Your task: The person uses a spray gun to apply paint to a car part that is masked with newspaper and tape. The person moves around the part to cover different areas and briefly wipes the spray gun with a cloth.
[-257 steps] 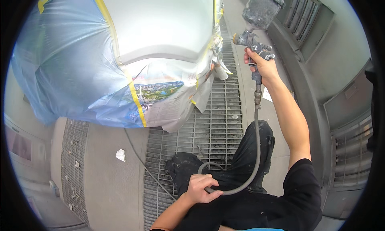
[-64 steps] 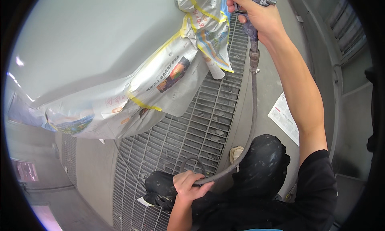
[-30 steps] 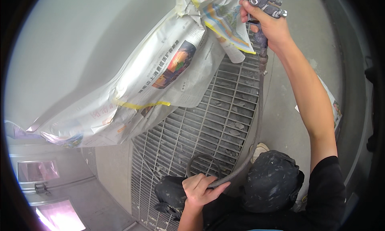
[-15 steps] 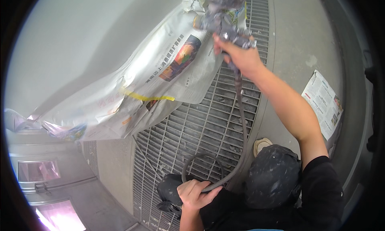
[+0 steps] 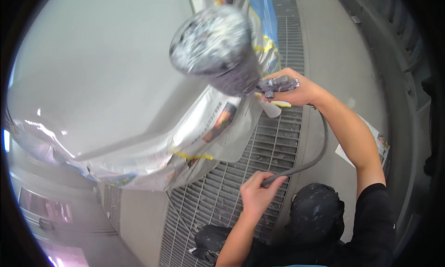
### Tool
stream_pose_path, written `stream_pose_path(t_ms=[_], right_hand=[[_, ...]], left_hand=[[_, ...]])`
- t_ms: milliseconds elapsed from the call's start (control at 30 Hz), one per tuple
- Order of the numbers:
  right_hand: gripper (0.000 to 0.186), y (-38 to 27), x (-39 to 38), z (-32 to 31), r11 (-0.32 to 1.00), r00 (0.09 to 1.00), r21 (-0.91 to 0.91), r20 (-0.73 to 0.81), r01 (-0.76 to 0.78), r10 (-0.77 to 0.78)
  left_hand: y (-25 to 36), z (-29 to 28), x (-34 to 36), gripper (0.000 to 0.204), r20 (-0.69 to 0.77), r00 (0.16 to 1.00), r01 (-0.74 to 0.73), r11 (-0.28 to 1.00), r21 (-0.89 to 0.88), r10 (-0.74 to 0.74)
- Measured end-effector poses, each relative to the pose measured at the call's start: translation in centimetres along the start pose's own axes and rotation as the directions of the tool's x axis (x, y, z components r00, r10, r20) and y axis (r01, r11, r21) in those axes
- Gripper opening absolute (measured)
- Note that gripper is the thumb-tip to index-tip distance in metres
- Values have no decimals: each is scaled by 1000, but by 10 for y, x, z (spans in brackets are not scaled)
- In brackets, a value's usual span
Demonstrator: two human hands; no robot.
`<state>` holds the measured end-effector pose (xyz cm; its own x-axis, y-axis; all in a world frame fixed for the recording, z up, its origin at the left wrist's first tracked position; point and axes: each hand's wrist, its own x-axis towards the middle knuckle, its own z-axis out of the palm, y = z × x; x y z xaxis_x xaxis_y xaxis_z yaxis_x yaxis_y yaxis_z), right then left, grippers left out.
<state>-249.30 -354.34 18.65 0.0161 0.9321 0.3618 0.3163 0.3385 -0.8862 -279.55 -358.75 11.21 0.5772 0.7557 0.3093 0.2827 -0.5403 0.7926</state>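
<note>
My right hand (image 5: 299, 87) is closed around a paint-spattered spray gun (image 5: 278, 85). A large cup (image 5: 213, 47) crusted with grey and white paint is mounted on the gun and blurred by motion. It hides part of the smooth grey body panel (image 5: 111, 72) and its masked edge. From the gun a grey hose (image 5: 321, 144) curves down to my left hand (image 5: 257, 190), whose fingers and thumb grip it above the floor grating. Newspaper masking (image 5: 208, 123) skirts the panel's edge, with yellow tape (image 5: 192, 155) on it.
Metal floor grating (image 5: 245, 174) runs beneath the panel and beside my knees. Blue sheeting (image 5: 265, 12) hangs at the far edge of the masking. A loose newspaper sheet (image 5: 381, 144) lies on the floor behind my right forearm. A dark wall (image 5: 398, 49) stands on the right.
The spray gun has come nearer and been turned, so its cup shows large over the panel. My left hand has moved up and right with the hose, whose loop has opened out.
</note>
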Motion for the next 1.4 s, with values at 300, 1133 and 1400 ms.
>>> stream_pose_path(t_ms=[300, 1133, 1400], right_hand=[[20, -68, 87, -129, 987, 981, -146, -171, 72, -97], [18, -424, 78, -86, 918, 858, 298, -507, 263, -81], [21, -379, -72, 20, 995, 620, -100, -782, -27, -62]], left_hand=[[92, 41, 75, 23, 97, 995, 2, 990, -142, 12], [86, -56, -80, 26, 113, 985, -128, 990, -53, 133], [173, -79, -72, 13, 109, 912, -265, 770, -581, 396]])
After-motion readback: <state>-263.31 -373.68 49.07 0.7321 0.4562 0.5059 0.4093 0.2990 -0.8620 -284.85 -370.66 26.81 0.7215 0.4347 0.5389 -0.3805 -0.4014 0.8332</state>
